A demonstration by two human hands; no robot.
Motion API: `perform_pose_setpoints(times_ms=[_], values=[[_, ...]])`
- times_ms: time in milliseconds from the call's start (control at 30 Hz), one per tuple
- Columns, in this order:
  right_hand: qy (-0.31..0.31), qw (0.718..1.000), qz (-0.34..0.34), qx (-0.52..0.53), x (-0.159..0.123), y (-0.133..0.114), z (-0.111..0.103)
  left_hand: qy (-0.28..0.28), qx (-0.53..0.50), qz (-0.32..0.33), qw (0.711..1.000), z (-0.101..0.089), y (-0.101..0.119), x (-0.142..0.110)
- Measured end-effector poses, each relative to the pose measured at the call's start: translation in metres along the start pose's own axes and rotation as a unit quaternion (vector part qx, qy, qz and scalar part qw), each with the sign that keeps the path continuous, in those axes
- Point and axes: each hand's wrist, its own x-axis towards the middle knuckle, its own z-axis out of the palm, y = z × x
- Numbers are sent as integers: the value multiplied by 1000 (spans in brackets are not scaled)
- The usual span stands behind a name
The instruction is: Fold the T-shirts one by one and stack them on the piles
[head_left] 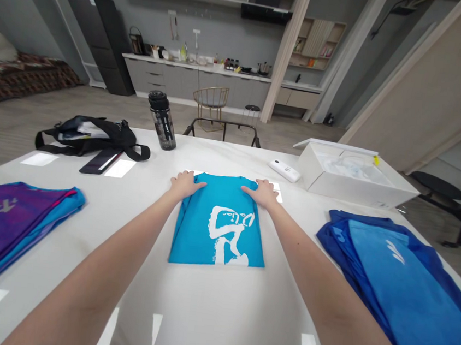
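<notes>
A turquoise T-shirt (195,229) with large white lettering lies folded into a neat rectangle on the white table (207,313). At its far left corner my left hand (186,184) is closed, the thumb on top of the cloth and the fingers curled at the edge. My right hand (263,192) has the far right corner the same way, thumb pointing inward. The undersides of the fingers are hidden. Flat to my left rests a pile of purple and blue shirts (7,220). On my right is a stack of blue shirts (402,267).
Along the table's far side are a black bag (94,133), a phone (100,161), a dark bottle (162,121), a small white device (284,170) and an open white box (357,175). A chair (224,125) stands beyond the far edge.
</notes>
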Motion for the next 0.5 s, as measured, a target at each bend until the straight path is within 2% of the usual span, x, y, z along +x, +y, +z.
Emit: perform_pose_setpoints(times_ms=[67,167,233,300,400,500], values=[[-13,1000,-2,-13,14,-2,3,3,1,-7,1000,4,0,9],[-39,999,20,18,25,-7,7,-22,-32,-23,999,6,1,17],[-51,996,2,68,27,-12,9,-19,-73,4,997,6,2,16],[-30,991,-41,126,23,-15,10,16,-133,48,990,4,4,11],[34,966,-89,240,8,-18,6,78,-264,84,958,-4,11,-9],[62,916,-108,380,-17,-17,-11,78,-427,87,897,-23,23,-39]])
